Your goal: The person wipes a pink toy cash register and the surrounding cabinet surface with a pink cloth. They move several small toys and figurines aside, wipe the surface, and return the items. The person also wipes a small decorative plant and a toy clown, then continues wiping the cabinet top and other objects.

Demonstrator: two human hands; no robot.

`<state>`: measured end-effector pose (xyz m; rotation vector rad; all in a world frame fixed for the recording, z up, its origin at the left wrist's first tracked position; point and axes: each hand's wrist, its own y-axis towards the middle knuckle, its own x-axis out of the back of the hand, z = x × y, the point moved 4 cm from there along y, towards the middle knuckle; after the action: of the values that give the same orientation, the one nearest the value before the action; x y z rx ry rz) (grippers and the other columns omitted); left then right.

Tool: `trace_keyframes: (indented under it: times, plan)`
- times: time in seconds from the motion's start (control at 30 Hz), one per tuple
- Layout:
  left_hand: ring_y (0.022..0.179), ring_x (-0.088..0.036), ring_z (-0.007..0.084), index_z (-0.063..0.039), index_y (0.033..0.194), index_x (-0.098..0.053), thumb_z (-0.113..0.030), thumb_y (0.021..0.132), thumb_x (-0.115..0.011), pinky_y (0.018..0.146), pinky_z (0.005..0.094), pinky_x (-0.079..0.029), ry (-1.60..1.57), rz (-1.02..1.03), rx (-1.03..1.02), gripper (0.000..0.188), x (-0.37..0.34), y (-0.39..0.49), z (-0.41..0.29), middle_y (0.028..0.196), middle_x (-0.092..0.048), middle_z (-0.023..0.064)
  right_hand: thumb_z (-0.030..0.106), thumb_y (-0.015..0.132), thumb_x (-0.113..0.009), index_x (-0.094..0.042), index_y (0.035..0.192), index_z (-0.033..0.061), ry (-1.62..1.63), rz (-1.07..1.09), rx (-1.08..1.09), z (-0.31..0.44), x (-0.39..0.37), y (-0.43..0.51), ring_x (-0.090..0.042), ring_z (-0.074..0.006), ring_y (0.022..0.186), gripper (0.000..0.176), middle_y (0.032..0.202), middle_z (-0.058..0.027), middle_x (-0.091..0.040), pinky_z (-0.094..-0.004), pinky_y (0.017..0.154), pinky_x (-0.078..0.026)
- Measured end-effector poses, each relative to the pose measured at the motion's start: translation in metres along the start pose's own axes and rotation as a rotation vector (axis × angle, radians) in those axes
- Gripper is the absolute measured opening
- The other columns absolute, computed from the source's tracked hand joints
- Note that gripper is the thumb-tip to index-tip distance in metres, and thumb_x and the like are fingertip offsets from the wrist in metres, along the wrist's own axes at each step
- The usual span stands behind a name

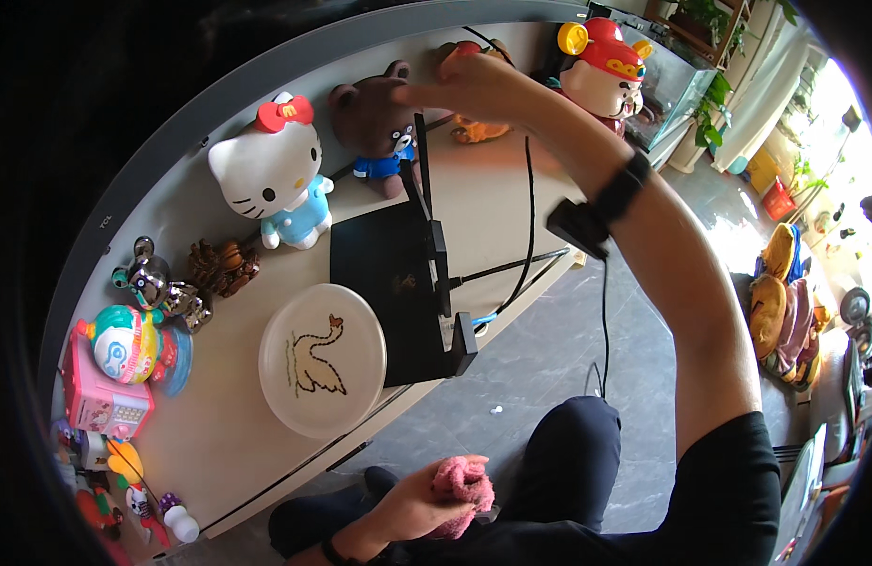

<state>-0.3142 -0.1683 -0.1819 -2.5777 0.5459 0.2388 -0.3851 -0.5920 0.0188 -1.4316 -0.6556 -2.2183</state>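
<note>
My left hand (415, 502), low in the picture, is closed around a crumpled pink cloth (463, 488). My right hand (464, 88) reaches to the back of the cabinet, over an orange and red figurine (478, 129) that it partly hides; whether it grips the figurine cannot be told. Just left of this hand stands a brown bear figure (371, 113) in a blue shirt. A white Hello Kitty figure (277, 170) with a red bow is further left. In front of them lies a black router (386, 283) with raised antennas, and a round white plate with a swan picture (323, 361) touches it.
Black cables (507, 269) run from the router. A figure in a red hat (602, 78) stands by a glass tank (669, 78). A silver bear (153, 276), a brown carving (224, 265), a pink toy safe (107, 396) and small toys line the left side, before a TV's frame (160, 106).
</note>
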Motion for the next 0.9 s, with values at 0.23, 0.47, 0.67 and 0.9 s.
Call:
trace_keyframes:
  times: [0.23, 0.47, 0.67, 0.9]
  plan:
    - [0.118, -0.063, 0.0133, 0.001, 0.145, -0.052, 0.007, 0.09, -0.073, 0.105, 0.0293, -0.051, -0.045, -0.002, -0.072, 0.059, 0.0, -0.006, 0.003, 0.136, -0.063, 0.0075, 0.078, 0.058, -0.085, -0.043, 0.148, -0.0105, 0.078, 0.022, -0.05, 0.047, -0.023, 0.036, -0.074, -0.0328, 0.104, 0.133, 0.12, -0.0277, -0.069, -0.0346, 0.072, -0.064]
    - [0.112, -0.064, 0.0113, 0.001, 0.145, -0.052, 0.007, 0.092, -0.071, 0.1, 0.0279, -0.052, -0.046, 0.009, -0.095, 0.057, 0.002, -0.013, 0.001, 0.124, -0.066, 0.0071, 0.063, 0.056, -0.091, -0.035, 0.16, 0.0075, 0.151, -0.055, -0.109, 0.026, -0.025, 0.045, -0.074, -0.0323, 0.104, 0.13, 0.143, -0.0229, -0.059, -0.035, 0.07, -0.066]
    - [0.11, -0.064, 0.0109, 0.001, 0.145, -0.052, 0.006, 0.093, -0.071, 0.099, 0.0275, -0.052, -0.047, 0.016, -0.089, 0.056, 0.001, -0.016, -0.001, 0.121, -0.067, 0.0066, 0.065, 0.056, -0.089, -0.043, 0.155, 0.0028, 0.104, -0.213, -0.091, 0.006, -0.016, 0.044, -0.077, -0.0282, 0.088, 0.125, 0.115, -0.02, -0.073, -0.033, 0.062, -0.065]
    - [0.109, -0.065, 0.0114, -0.001, 0.143, -0.054, 0.003, 0.092, -0.073, 0.1, 0.0285, -0.051, 0.002, -0.004, -0.143, 0.055, -0.002, -0.015, 0.001, 0.122, -0.067, 0.0062, 0.067, 0.056, -0.091, -0.039, 0.158, 0.0058, 0.108, -0.11, -0.168, 0.004, -0.017, 0.045, -0.074, -0.0318, 0.105, 0.13, 0.138, -0.0215, -0.062, -0.0369, 0.07, -0.067]
